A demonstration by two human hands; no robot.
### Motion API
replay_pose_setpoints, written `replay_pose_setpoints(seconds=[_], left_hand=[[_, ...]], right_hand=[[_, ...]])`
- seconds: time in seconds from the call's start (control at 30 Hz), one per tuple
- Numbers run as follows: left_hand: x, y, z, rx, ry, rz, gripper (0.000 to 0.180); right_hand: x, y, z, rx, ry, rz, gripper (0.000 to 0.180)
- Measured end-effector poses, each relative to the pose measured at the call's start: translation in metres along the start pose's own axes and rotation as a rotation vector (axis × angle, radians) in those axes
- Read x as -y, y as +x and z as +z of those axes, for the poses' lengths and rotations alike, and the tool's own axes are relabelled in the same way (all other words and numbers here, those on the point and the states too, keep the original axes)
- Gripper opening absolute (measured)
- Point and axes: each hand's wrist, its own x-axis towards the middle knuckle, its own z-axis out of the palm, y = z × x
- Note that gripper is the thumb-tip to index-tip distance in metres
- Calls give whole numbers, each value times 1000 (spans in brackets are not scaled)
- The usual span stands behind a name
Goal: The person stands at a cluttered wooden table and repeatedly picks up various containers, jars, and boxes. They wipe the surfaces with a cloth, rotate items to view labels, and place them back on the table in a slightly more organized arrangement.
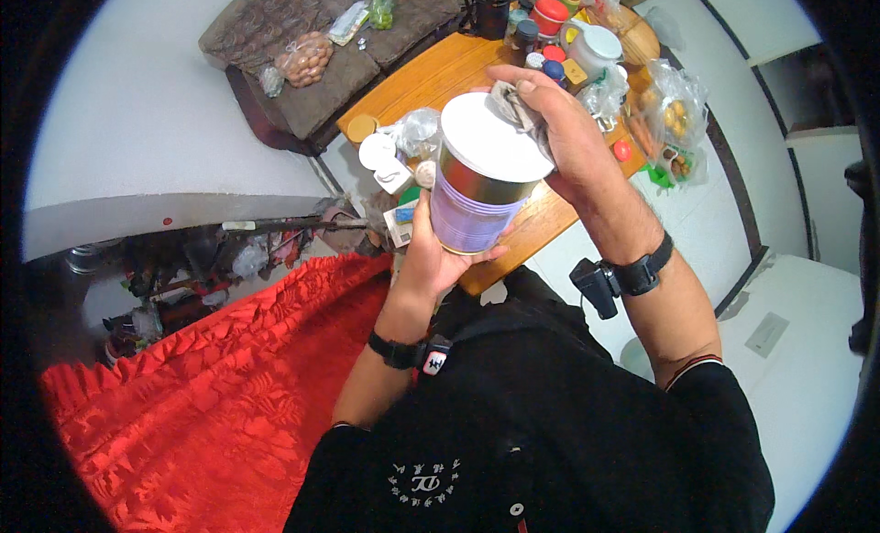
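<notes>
A large round tin point(478, 208) with a white lid point(486, 134) and a pale purple and gold side is held up, tilted, in front of me. My left hand point(431, 258) supports it from below, thumb along its side and fingers under its base. At the lid's right edge, my right hand point(573, 134) is closed on a crumpled grey cloth point(515, 109) that presses on the lid. Part of the cloth is hidden under the fingers. Each of my wrists bears a black strap with a small device.
Below the tin stands a wooden table point(403, 79) crowded with jars, bottles and plastic bags at its far right. White containers point(378, 153) sit left of the tin. A brown sofa point(275, 29) with bagged goods lies beyond; red cloth point(220, 395) spreads at lower left.
</notes>
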Motion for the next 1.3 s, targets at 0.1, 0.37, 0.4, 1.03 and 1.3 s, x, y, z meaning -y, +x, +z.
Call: replay_pose_setpoints(seconds=[0.1,0.37,0.4,1.03,1.3], left_hand=[[7,-1,-13,-70,174,40,66],[48,-38,-47,15,376,-372,67],[53,-38,-51,4,394,-438,67],[17,20,-38,-64,1112,180,54],[28,26,-41,-101,1054,158,57]], right_hand=[[2,-11,-14,61,-3,72,44],[-64,-50,-41,105,-120,478,30],[-75,-50,-47,108,-116,515,29],[-163,-36,-51,-307,-149,461,18],[-131,-55,-76,124,-581,128,26]])
